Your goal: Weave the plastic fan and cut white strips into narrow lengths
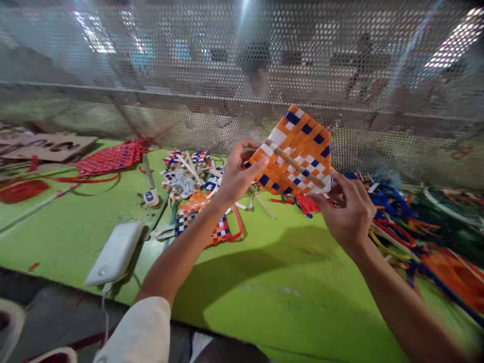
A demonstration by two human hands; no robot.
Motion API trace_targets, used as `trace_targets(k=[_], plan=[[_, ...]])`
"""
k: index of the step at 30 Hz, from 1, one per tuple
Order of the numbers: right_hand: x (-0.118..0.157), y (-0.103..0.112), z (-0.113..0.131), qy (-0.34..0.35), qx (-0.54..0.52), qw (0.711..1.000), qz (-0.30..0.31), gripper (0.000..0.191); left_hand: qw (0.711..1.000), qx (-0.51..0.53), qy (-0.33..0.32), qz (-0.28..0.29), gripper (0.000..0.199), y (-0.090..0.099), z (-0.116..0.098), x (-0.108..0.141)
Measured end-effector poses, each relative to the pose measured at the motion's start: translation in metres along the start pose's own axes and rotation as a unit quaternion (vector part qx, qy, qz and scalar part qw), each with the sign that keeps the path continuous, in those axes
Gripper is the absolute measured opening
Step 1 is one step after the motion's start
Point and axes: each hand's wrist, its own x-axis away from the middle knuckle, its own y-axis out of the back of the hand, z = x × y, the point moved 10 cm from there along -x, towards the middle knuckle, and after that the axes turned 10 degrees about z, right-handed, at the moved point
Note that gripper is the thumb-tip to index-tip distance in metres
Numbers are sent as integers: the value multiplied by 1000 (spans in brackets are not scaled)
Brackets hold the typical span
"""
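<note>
Near edge first: white sleeve (138,327) on the left arm, then a power bank (115,254) with its cable (106,310) dropping off the near left side. Green tabletop (264,302) beyond, with the arms' shadow across it.

Woven piece (295,156), orange with white and blue checks, is up in the air over the far half of the tabletop, right of middle, tilted. Both hands on it: left hand (240,171) clamped on its left edge, thumb on the face; right hand (348,206) pinching the lower right corner.

Progress, from where I stand: the weave looks closed over the whole visible face and the outline is firm, so most of the weaving seems done. A dull line crosses the face; loose strip or gap, can't tell. Back side hidden, so any ends left to tuck there can't be judged.

Farther, left of middle: woven mats (189,222) with loose strip ends sticking out, apparently unfinished, and a phone (183,184) on top. Small white device (151,198) left of that. Strips (401,201) heaped at right, unwoven. Red weave (111,159) far left. Mesh screen (151,118) behind everything.
</note>
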Motion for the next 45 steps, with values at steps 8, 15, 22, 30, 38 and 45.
trace_targets(k=[8, 15, 22, 30, 38, 45], plan=[[-11, 16, -8, 3, -33, 998, 45, 51, 934, -315, -124, 116, 40, -27, -35, 11], [-14, 22, -5, 18, -34, 998, 56, 54, 914, -333, -94, 210, 45, -41, -34, 17], [-16, 23, 0, 33, -25, 998, 54, 55, 912, -345, -43, 215, 57, -35, -28, 20], [-14, 14, -9, 21, -17, 998, 62, 52, 935, -289, -26, 202, 54, -34, -23, 18], [-6, -7, -19, 35, -5, 996, 78, 54, 987, 18, 118, 105, 73, -17, 27, 12], [0, 6, -20, 41, -24, 999, 22, 71, 991, 24, 117, 64, 49, -5, 30, 7]])
